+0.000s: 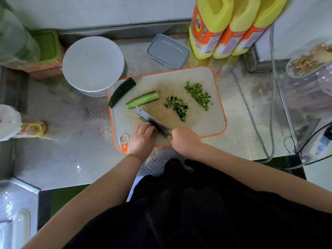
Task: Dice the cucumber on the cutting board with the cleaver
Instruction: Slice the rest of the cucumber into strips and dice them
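From my feed: right hand (pixel 185 141) fisted around the cleaver (pixel 152 120) handle at the board's near edge, forearm running in from lower right. Blade angles up-left across the cutting board (pixel 206 123), edge down on a thin cucumber strip (pixel 143 120). Left hand (pixel 142 136) sits knuckles-up just left of the blade, fingers curled down onto that strip, pinning it; forearm comes in from lower left. I can't see the fingertips, they're tucked under.

Further out on the board: a cut-open cucumber half (pixel 142 100) just beyond the blade tip, a dark skin-up cucumber piece (pixel 121 92) overhanging the far-left corner, and two diced piles (pixel 177 107), (pixel 198 95) to the right.

Off the board: white round lid (pixel 93 63), grey container (pixel 168 51), three yellow bottles (pixel 226 27) on the steel counter (pixel 71 141).
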